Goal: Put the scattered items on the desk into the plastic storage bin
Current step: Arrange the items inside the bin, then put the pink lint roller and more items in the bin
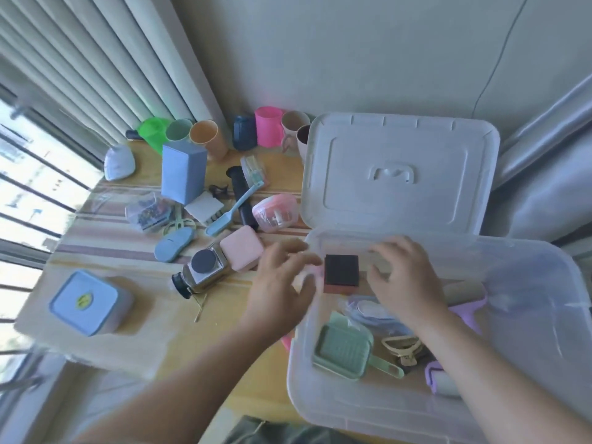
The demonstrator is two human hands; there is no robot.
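At the left edge of the desk [105, 344], near its front corner, sits a pale blue square lidded box [91, 302] with a yellow sticker on top. Further back along the left side lie a clear case of small dark bits [148, 212], a tall blue box [183, 172] standing upright, and a blue oval case [174, 244]. A row of cups [205, 139] in green, sage, tan, navy, pink and beige lines the back edge. Toward the middle, a glass bottle with a dark cap [201, 273] lies on its side, touching a pink square case [242, 252]; behind them are a light blue brush [232, 209] and a pink round container [275, 213].

The left hand [282, 283] hovers at the bin's left wall, fingers spread and relaxed, blurred, gripping nothing clear. Just right of it a dark-topped block with an orange base [341, 273] sits at the back-left corner of the plastic storage bin [320, 408]. The right hand [403, 277] is over the bin beside the block, fingers loosely apart, holding nothing.

Inside the bin lie a green ribbed soap dish [342, 347], a beige hair claw [402, 349], a blue-white packet [368, 310] and purple items [467, 310]. The bin's lid [397, 171] lies flat behind it.
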